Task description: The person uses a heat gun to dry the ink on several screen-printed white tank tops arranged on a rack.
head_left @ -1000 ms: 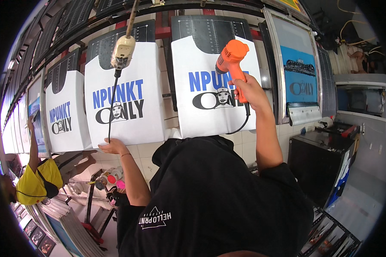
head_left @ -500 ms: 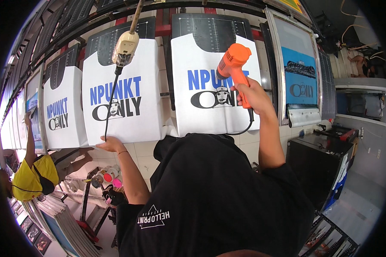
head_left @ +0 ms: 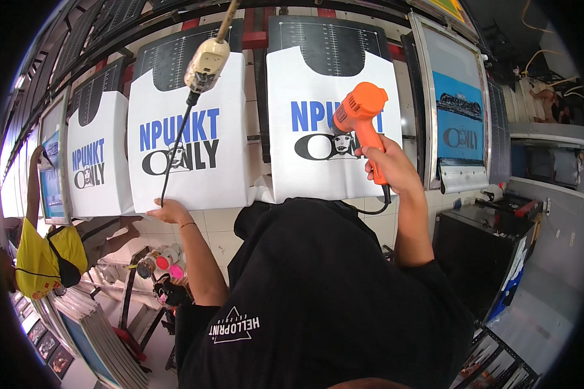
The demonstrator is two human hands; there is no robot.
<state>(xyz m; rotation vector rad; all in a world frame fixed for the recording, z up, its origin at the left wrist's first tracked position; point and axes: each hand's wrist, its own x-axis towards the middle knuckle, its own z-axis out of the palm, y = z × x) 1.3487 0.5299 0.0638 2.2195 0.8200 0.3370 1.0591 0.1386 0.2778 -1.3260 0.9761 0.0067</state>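
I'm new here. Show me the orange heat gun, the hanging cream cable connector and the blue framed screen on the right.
Orange heat gun (head_left: 366, 106), head view: on its housing.
Cream cable connector (head_left: 207, 63), head view: on its casing.
Blue framed screen (head_left: 461, 123), head view: on its blue area.

Blue capitals (head_left: 201, 123) stand above black letters (head_left: 204, 157) on the middle shirt (head_left: 201, 192). The left shirt (head_left: 97, 202) carries the same two lines, as does the right shirt (head_left: 331, 180), where the dryer (head_left: 365, 107) hides part of the blue. The screen (head_left: 451, 122) shows dark letters on blue. White lettering with a triangle (head_left: 235, 324) appears upside down on the black shirt (head_left: 344, 292). The boards (head_left: 334, 59) bear white scales, too small to read.
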